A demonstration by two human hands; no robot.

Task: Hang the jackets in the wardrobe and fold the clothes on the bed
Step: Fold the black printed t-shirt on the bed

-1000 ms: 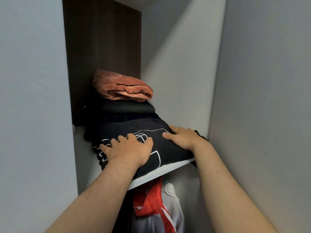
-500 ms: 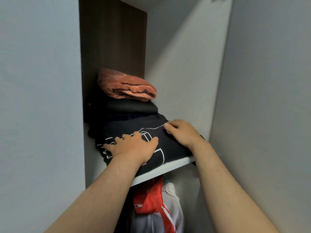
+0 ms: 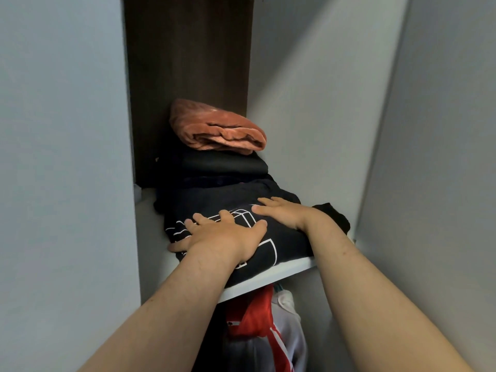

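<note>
A folded black garment with white line print (image 3: 284, 240) lies at the front of a white wardrobe shelf (image 3: 271, 280). My left hand (image 3: 222, 237) rests flat on its near left part, fingers spread. My right hand (image 3: 281, 212) lies flat on its far right part, palm down. Neither hand grips the cloth. Behind it stands a stack of folded dark clothes (image 3: 222, 167) topped by a folded rust-orange fleece (image 3: 217, 127). Under the shelf hangs a red and white jacket (image 3: 265, 326).
White wardrobe side walls (image 3: 67, 183) close in on the left and right. A dark brown back panel (image 3: 188, 63) stands behind the stack. A strip of bare shelf shows to the left of the clothes.
Both hands have slid a little further into the shelf on top of the black garment, which now sits deeper. My view has shifted closer and slightly left.
</note>
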